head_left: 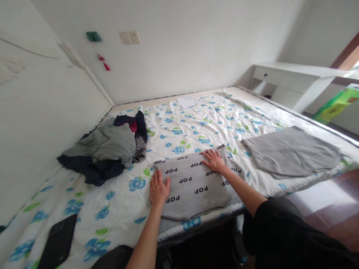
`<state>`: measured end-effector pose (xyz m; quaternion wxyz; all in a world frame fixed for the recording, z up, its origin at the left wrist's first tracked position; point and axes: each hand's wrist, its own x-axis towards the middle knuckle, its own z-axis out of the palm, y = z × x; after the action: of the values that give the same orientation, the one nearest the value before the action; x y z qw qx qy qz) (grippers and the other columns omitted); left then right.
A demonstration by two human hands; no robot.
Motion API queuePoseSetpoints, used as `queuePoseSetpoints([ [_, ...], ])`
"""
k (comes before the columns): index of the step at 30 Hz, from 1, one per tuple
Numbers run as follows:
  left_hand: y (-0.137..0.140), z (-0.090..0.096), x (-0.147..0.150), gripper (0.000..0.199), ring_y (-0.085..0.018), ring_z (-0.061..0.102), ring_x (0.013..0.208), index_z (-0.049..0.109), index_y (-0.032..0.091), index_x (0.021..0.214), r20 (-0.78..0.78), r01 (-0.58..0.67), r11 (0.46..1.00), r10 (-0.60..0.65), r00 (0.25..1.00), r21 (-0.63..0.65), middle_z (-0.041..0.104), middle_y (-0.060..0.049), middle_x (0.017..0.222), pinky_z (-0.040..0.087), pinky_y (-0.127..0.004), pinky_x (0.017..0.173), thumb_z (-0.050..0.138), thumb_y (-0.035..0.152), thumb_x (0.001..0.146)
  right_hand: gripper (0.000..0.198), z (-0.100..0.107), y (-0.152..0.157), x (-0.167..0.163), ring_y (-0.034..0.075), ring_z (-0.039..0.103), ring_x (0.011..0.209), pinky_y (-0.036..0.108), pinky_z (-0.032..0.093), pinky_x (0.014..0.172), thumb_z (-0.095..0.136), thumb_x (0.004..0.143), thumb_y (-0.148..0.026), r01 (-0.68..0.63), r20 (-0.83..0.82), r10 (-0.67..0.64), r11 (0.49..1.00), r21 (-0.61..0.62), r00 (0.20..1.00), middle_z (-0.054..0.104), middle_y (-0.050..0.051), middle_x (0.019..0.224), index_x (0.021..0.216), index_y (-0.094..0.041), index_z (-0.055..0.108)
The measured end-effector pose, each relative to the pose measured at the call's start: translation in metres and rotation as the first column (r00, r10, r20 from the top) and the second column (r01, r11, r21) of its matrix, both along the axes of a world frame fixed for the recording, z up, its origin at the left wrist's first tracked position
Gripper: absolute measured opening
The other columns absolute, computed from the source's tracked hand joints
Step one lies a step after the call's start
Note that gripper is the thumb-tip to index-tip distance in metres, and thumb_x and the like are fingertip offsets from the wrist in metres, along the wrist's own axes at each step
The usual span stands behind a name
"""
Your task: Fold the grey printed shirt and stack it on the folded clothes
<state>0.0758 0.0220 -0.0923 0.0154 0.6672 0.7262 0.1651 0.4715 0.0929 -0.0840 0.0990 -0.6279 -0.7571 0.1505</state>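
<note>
A grey garment printed with "POP" (193, 190) lies folded flat at the near edge of the bed, its lower end reaching the mattress edge. My left hand (159, 188) rests flat on its left side, fingers pointing away from me. On its far right part lies my right hand (214, 160), palm down with fingers spread. Neither hand grips the cloth. To the right, a plain grey ribbed garment (291, 151) lies folded flat on the bed.
A heap of clothes (109, 144), grey-green and dark navy, lies at the left on the floral bedsheet (179, 130). A black phone (58, 241) is at the near left. White paper (186, 102) lies near the wall. A white desk (291, 80) stands beyond the right side.
</note>
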Motion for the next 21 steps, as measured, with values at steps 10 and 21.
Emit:
queuePoseSetpoints([
  [10, -0.001, -0.001, 0.002, 0.082, -0.039, 0.037, 0.171, 0.036, 0.006, 0.180, 0.029, -0.022, 1.000, 0.022, 0.999, -0.011, 0.045, -0.024, 0.181, 0.029, -0.054, 0.141, 0.042, 0.051, 0.112, 0.063, -0.008, 0.007, 0.080, 0.037, 0.014, 0.178, 0.069, 0.008, 0.141, 0.034, 0.121, -0.048, 0.254, 0.005, -0.256, 0.960, -0.113, 0.967, 0.031, 0.011, 0.189, 0.179, -0.024, 0.043],
  [21, 0.000, -0.004, 0.000, 0.080, -0.038, 0.039, 0.171, 0.036, 0.009, 0.181, 0.027, -0.020, 1.000, 0.020, 0.999, 0.013, 0.047, -0.022, 0.181, 0.032, -0.053, 0.141, 0.044, 0.050, 0.112, 0.074, 0.028, 0.008, -0.127, 0.035, 0.017, 0.177, 0.054, 0.010, 0.143, 0.047, 0.120, -0.052, -0.082, -0.181, 0.085, 0.996, 0.026, 0.980, 0.025, 0.014, 0.190, 0.181, -0.013, 0.036],
])
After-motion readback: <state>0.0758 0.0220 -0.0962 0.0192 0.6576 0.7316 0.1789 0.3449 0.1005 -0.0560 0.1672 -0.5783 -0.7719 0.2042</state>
